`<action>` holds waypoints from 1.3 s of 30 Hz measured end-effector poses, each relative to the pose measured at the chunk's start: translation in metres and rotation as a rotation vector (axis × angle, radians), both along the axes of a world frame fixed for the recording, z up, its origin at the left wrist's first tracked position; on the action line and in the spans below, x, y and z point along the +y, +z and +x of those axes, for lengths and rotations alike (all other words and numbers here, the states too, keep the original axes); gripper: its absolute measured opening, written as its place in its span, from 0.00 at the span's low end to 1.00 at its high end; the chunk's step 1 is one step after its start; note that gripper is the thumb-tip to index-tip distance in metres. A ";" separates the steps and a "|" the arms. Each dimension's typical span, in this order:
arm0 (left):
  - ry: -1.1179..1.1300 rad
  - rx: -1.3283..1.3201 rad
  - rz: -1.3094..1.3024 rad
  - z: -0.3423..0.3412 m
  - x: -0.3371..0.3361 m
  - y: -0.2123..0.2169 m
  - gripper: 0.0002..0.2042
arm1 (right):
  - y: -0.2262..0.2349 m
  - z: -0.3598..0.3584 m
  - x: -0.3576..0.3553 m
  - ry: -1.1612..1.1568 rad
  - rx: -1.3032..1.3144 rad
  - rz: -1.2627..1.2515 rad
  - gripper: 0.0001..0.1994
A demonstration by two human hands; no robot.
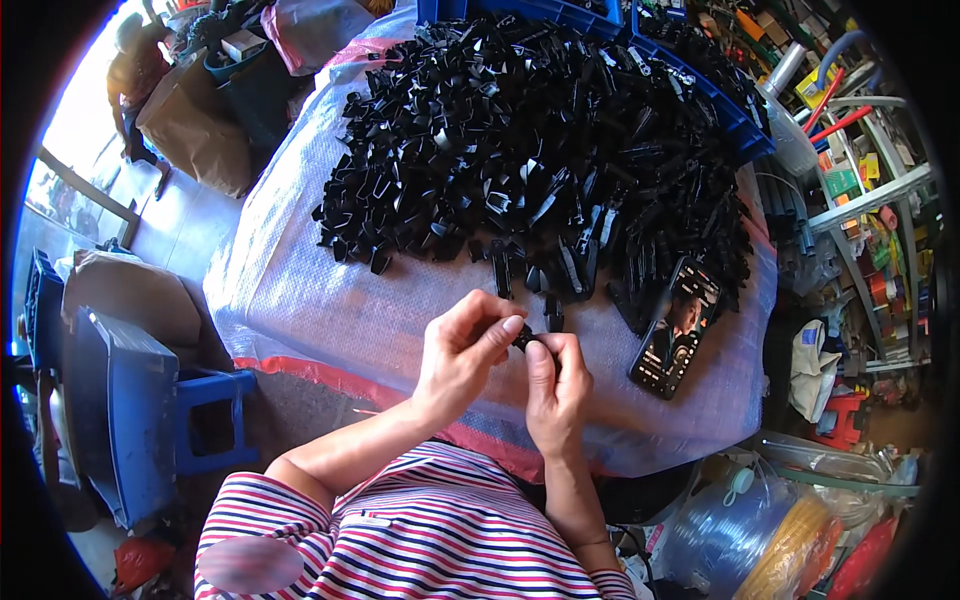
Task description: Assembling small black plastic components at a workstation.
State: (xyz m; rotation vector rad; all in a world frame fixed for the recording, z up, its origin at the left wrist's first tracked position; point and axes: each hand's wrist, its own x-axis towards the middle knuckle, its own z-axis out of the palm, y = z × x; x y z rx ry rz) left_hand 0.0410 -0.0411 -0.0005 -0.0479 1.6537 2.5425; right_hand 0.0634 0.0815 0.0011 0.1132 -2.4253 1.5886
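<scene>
Both hands meet above the near part of a table draped with a white woven sheet [330, 310]. Between them is a small black plastic part [523, 337], mostly covered by the fingers. My left hand [462, 350] pinches one end with thumb and forefinger. At the other end, my right hand [556, 385] grips it with the thumb on top. Just beyond the fingers lie a few loose black pieces, one of them a long narrow part [501, 268]. A large heap of similar black plastic parts [520, 150] spreads over the far side of the sheet.
A phone [677, 328] with its screen lit lies right of my hands. Blue crates [700, 85] border the heap at the back. To the left stand a blue stool [215, 420] and a blue bin [125, 410]. Shelving [870, 200] and coiled clear tubing [725, 530] are on the right.
</scene>
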 end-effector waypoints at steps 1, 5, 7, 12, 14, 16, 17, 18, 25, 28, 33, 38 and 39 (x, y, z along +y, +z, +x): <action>0.040 0.001 -0.017 0.002 0.000 0.002 0.05 | 0.001 0.002 -0.005 -0.001 -0.050 -0.021 0.09; -0.033 -0.032 0.311 0.005 -0.007 0.009 0.11 | 0.012 -0.011 -0.024 0.061 -0.062 -0.027 0.10; -0.047 0.032 0.381 -0.010 -0.028 -0.007 0.13 | 0.022 -0.032 -0.019 0.144 -0.103 0.189 0.10; 0.059 -0.129 0.621 -0.048 -0.047 0.011 0.07 | -0.001 -0.070 -0.015 0.026 0.115 0.669 0.11; -0.073 0.006 0.141 -0.061 -0.060 0.008 0.02 | 0.000 -0.063 -0.018 0.054 0.160 0.568 0.12; 0.072 0.197 -0.510 -0.069 -0.052 0.006 0.04 | 0.007 -0.045 -0.010 0.050 0.194 0.430 0.16; 0.128 0.362 -0.870 -0.073 -0.048 0.004 0.07 | 0.012 -0.034 -0.005 0.039 0.179 0.407 0.16; 0.200 0.651 -1.159 -0.077 -0.048 -0.006 0.08 | 0.014 -0.025 0.001 0.078 0.115 0.390 0.16; -0.004 0.714 -1.548 -0.066 -0.032 -0.001 0.08 | 0.008 0.015 0.031 0.103 0.124 0.233 0.10; -0.016 0.726 -1.500 -0.062 -0.030 0.004 0.09 | 0.008 0.025 0.033 0.113 -0.035 0.006 0.09; -0.280 0.188 -0.494 -0.052 -0.029 0.014 0.05 | 0.005 0.025 0.027 0.066 -0.013 -0.094 0.11; -0.402 -0.102 0.236 -0.032 -0.015 0.014 0.07 | 0.012 0.016 0.021 0.072 0.099 0.016 0.12; -0.401 -0.103 0.239 -0.031 -0.015 0.013 0.07 | 0.012 0.015 0.022 0.076 0.147 0.099 0.11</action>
